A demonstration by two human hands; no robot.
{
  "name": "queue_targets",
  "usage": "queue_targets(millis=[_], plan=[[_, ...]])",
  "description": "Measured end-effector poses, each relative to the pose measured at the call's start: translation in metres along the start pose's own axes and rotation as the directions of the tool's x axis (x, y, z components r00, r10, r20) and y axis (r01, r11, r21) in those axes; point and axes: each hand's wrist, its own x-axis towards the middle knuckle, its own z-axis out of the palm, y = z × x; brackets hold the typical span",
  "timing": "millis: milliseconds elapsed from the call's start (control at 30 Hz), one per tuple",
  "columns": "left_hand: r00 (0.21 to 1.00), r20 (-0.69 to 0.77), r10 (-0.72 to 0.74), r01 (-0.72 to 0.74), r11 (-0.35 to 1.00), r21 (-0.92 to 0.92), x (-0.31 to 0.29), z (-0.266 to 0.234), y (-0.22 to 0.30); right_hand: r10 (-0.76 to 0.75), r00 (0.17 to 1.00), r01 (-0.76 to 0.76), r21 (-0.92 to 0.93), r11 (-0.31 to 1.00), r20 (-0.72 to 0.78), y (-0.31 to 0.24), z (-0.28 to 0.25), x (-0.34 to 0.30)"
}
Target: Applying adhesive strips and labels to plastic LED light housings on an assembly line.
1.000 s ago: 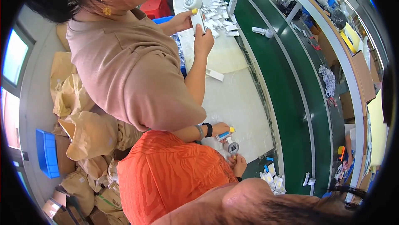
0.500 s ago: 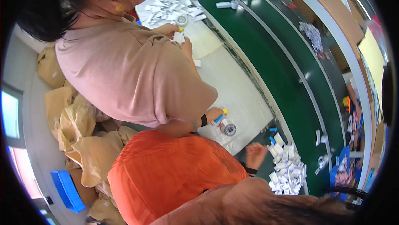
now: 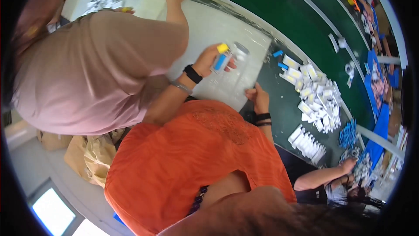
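Observation:
My left hand (image 3: 209,63), with a black band and a bracelet at the wrist, is closed around a small white housing (image 3: 221,63) with a blue part in it, over the pale work surface. A yellow piece (image 3: 223,48), perhaps a fingertip cover, shows at its upper end. Right beside it is a round, clear-and-white part (image 3: 240,52); whether it is joined to the housing I cannot tell. Near the pale surface's right edge, my right hand (image 3: 258,98) hovers with curled fingers and the thumb apart, and I see nothing in it.
A heap of white housings (image 3: 312,92) lies right on the dark table, with a row of white pieces (image 3: 307,143) nearer. Small blue pieces (image 3: 278,53) lie by the heap. A co-worker (image 3: 100,61) sits close on my left; another person's arm (image 3: 323,176) reaches in at right. A green conveyor (image 3: 279,9) runs behind.
The view has swung to the right. My left hand still grips the white housing, and my right hand is now farther from the heap. The co-worker's arm now stretches out toward the conveyor.

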Motion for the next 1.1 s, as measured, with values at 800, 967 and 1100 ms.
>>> queue_targets(millis=[800, 967, 1100], plan=[[0.948, -0.105, 0.302, -0.309, 0.949, -0.065, 0.236, -0.040, 0.055, 0.222, 0.975, -0.222, 0.063, 0.973, 0.008, -0.002, -0.019, 0.017], [0.842, -0.522, 0.141, -0.002, 0.966, 0.257, 0.227, -0.038, 0.057, 0.258, 0.965, -0.261, 0.085, 0.962, 0.040, 0.000, -0.024, 0.021], [0.881, -0.440, 0.173, -0.120, 0.982, 0.145, 0.193, -0.047, 0.015, 0.245, 0.964, -0.254, 0.093, 0.963, 0.101, 0.004, -0.029, 0.027]])
